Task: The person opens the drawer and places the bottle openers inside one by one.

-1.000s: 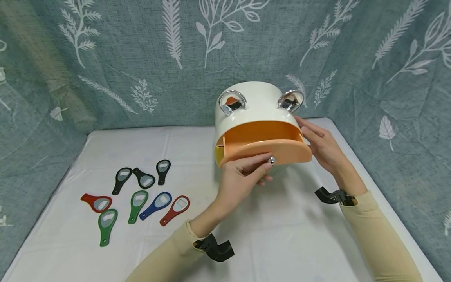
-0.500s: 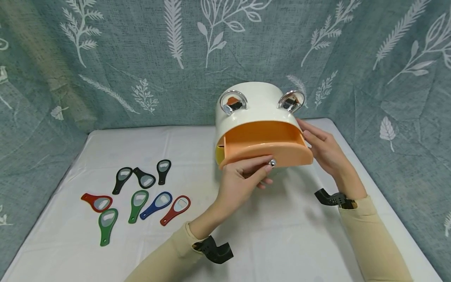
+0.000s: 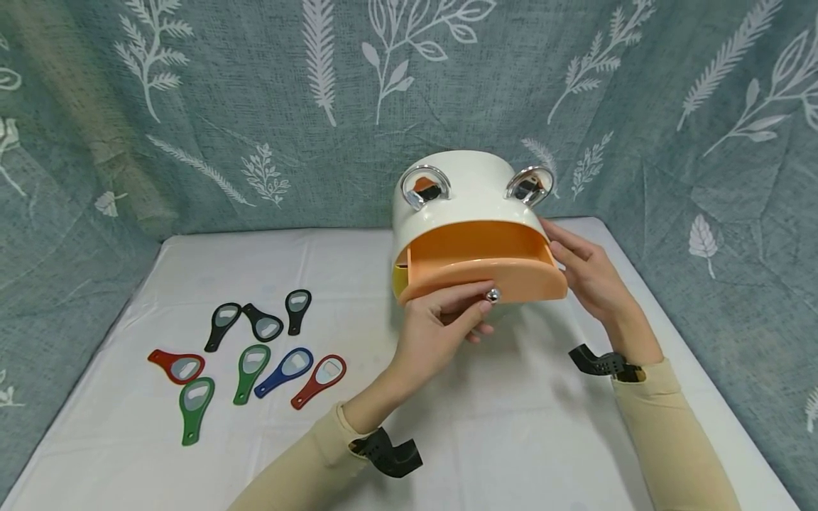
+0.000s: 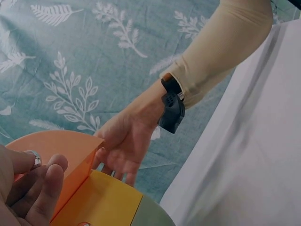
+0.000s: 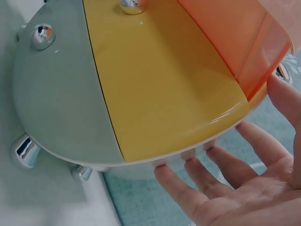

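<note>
A white rounded small chest of drawers (image 3: 463,195) with two chrome ring eyes stands at the back of the table. Its top orange drawer (image 3: 527,280) is pulled out, and the part of its inside that shows is bare. My left hand (image 3: 431,330) pinches the drawer's silver knob (image 3: 493,295) between thumb and fingers. My right hand (image 3: 591,277) lies along the chest's right side. In the right wrist view its extended fingertips touch the casing next to a closed yellow drawer (image 5: 160,89); below that is a grey-green drawer (image 5: 56,103) with its own round knob.
Several bottle openers lie at the left of the white-covered table (image 3: 511,440): black (image 3: 220,325), green (image 3: 194,408), blue (image 3: 284,371) and red (image 3: 319,380). A teal leaf-patterned curtain (image 3: 255,106) rises close behind the chest.
The orange drawer has come slightly further out toward me in my left hand's pinch, then stayed there. My right hand has kept its place on the chest's side.
</note>
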Motion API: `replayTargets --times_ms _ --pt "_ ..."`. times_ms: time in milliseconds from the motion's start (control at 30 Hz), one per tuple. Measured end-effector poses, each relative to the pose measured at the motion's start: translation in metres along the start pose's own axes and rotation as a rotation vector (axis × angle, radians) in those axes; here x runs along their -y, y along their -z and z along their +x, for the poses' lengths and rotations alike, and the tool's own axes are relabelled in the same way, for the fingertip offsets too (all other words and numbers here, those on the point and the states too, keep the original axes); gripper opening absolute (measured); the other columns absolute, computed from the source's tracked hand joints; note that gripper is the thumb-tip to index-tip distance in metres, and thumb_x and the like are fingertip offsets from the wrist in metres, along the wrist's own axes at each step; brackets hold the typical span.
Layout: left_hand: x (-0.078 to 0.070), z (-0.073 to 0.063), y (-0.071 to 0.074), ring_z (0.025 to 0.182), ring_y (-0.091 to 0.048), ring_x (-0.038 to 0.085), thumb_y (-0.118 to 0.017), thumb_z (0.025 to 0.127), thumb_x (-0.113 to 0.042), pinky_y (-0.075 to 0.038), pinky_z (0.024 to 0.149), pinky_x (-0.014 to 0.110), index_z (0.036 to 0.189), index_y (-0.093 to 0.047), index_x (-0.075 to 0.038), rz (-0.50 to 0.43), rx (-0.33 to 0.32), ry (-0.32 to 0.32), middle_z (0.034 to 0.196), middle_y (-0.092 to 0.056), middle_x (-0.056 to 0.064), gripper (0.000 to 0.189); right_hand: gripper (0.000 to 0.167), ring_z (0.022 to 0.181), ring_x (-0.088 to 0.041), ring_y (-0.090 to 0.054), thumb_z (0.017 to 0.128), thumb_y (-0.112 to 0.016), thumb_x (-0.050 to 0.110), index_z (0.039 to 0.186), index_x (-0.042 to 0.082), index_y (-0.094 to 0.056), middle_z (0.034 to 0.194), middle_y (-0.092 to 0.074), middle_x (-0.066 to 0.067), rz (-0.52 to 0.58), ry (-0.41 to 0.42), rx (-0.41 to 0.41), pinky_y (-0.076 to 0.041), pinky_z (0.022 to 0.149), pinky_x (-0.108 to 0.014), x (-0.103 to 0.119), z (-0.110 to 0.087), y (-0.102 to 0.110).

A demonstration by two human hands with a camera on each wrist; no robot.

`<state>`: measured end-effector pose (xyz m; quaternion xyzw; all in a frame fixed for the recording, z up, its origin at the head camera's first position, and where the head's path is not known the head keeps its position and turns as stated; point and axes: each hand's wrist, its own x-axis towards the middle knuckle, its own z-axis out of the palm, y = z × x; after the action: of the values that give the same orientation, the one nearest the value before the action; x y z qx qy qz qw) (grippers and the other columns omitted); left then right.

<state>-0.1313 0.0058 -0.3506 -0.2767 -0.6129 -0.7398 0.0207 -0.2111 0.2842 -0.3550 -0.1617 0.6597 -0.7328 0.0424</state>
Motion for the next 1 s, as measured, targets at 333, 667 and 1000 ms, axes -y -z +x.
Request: replayTargets --times_ms 333,667,1000 --pt "-0.009 -0.018 0.019 0.061 -0.069 0.028 -0.066 0.095 -0.004 -0.058 0.054 0.041 0.122 -0.070 -0.006 0.027 0.052 0.023 0.103 -0.073 0.006 0.028 0.045 0.136 -0.025 -0.039 0.104 -0.051 0.012 0.149 0.010 -0.045 0.153 -0.038 -0.006 0.039 -0.018 -0.045 -0.047 0.097 -0.031 0.000 -0.003 -0.005" --pt "-0.028 -0.072 0.098 0.066 -0.071 0.029 -0.068 0.094 -0.005 -0.058 0.056 0.040 0.119 -0.072 -0.008 0.177 0.048 0.161 0.106 -0.072 0.008 0.026 0.048 0.141 -0.026 -0.031 0.103 -0.054 0.016 0.149 0.012 -0.043 0.156 -0.034 -0.006 -0.029 -0.046 -0.092 -0.048 0.096 -0.030 -0.001 -0.009 -0.006" --pt "-0.028 -0.100 0.181 0.061 -0.066 0.027 -0.070 0.093 -0.007 -0.056 0.052 0.034 0.119 -0.071 -0.003 0.402 -0.124 0.261 0.104 -0.073 0.008 0.026 0.048 0.139 -0.026 -0.036 0.102 -0.056 0.018 0.149 0.012 -0.045 0.155 -0.036 -0.008 -0.036 -0.031 -0.104 -0.049 0.095 -0.028 -0.002 -0.009 -0.005"
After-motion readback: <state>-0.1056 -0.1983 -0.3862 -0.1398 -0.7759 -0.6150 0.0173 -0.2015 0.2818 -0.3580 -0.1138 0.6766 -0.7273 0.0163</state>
